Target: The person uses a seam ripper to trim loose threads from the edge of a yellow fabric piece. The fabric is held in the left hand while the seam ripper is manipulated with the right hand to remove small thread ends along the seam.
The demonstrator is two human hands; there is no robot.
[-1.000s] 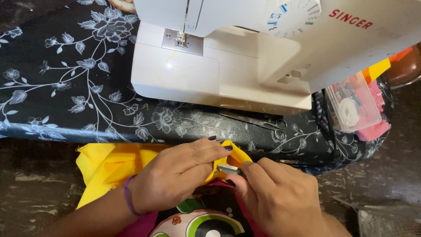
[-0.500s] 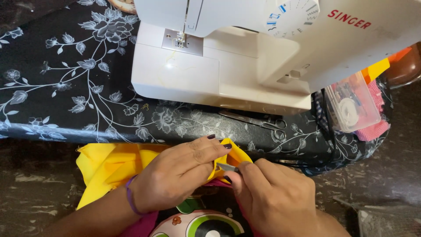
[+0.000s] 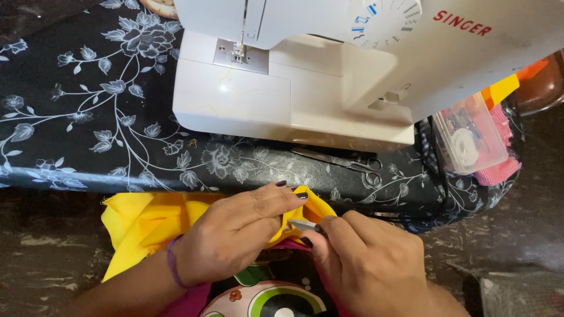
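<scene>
At the lower centre of the frame, the left hand pinched a fold of yellow fabric, its grip closed on the cloth's edge. The right hand held a small metal tool — its grip narrow, tip touching the fabric just beside the left fingers; what kind of tool could not be told. The fabric lay on the lap, below the surface with its dark floral cloth. A white sewing machine filled the upper middle, scissors just in front of it, a clear plastic box to the right. Done well, the step seemed to call for taut cloth and short, shallow strokes — tip angled away from the holding fingers.
</scene>
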